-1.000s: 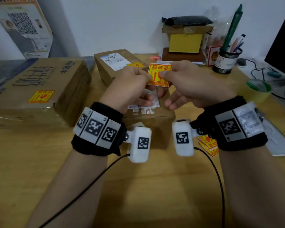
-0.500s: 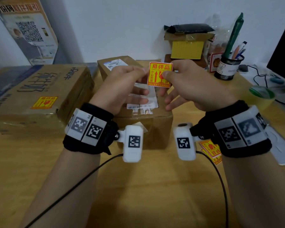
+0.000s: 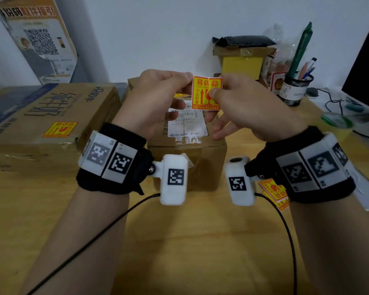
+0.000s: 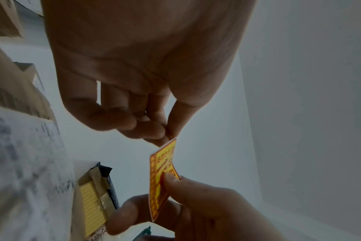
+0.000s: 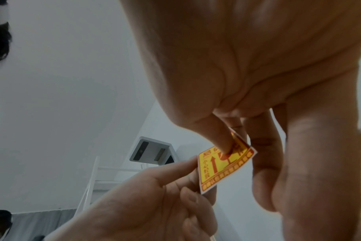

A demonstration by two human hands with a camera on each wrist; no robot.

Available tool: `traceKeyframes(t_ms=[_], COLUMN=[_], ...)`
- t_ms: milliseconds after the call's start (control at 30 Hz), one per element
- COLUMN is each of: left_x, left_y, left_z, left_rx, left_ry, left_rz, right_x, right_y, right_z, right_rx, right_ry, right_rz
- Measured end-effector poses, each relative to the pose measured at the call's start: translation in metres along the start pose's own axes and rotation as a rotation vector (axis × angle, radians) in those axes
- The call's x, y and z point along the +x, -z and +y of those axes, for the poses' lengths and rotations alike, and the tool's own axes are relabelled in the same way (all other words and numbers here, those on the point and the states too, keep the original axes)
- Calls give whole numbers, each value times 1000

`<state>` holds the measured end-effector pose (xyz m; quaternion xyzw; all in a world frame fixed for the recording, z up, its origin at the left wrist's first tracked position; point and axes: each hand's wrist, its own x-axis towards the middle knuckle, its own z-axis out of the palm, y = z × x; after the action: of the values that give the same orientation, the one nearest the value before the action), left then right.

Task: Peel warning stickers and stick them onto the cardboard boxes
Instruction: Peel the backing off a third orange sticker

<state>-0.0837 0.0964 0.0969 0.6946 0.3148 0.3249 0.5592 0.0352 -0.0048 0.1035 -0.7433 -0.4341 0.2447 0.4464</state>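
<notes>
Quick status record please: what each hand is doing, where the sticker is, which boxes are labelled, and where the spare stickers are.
left hand: pinches sticker's left edge
right hand: pinches sticker's right side
sticker: held in the air above the middle box, not yet stuck
middle box: no warning sticker visible on it
large box: sticker on top
spare stickers: on table, under right wrist

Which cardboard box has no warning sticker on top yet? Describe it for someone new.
On the wooden desk, look straight below the raised hands. The small brown box there carries only a white shipping label, while the large box to its left shows a yellow sticker.
</notes>
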Motion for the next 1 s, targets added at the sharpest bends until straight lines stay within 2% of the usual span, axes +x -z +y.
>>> traceKeyframes(t_ms=[700,1000], left_x=[0,0], left_y=[-1,1], left_z=[-3,-1], left_rx=[73,9], left_ry=[-13,2], left_rz=[-63,-17], right_x=[1,1], right_y=[0,0], right_z=[0,3], right_rx=[-13,-10], right_ry=[-20,-12], right_rz=[8,11])
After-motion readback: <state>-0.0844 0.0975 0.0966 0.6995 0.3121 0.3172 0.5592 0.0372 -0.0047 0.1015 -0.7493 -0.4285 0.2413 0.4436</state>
